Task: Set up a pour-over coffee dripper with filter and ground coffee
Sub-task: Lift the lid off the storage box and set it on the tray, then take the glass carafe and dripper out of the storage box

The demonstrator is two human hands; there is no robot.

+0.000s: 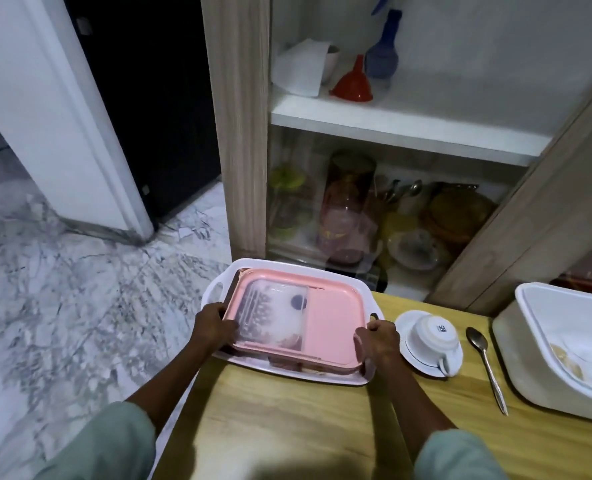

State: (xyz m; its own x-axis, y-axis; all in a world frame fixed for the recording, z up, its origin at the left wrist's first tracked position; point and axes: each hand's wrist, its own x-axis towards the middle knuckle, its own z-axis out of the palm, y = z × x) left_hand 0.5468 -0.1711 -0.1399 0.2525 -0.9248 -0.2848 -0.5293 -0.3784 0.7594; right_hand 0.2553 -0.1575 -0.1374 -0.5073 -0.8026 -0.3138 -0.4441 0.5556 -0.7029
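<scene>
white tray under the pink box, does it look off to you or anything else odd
Yes: the white tray juts past the table's far left corner, overhanging the floor. The cup also sits upside down on its saucer.

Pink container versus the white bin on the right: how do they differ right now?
The pink container is closed with a pink lid and part-clear panel; the white bin is open-topped. The pink container sits in a white tray at the table's left edge; the white bin rests directly on the wooden table, partly out of frame. Both hands, left hand and right hand, grip the pink container; nothing touches the bin. Both are rounded rectangular plastic.
</scene>
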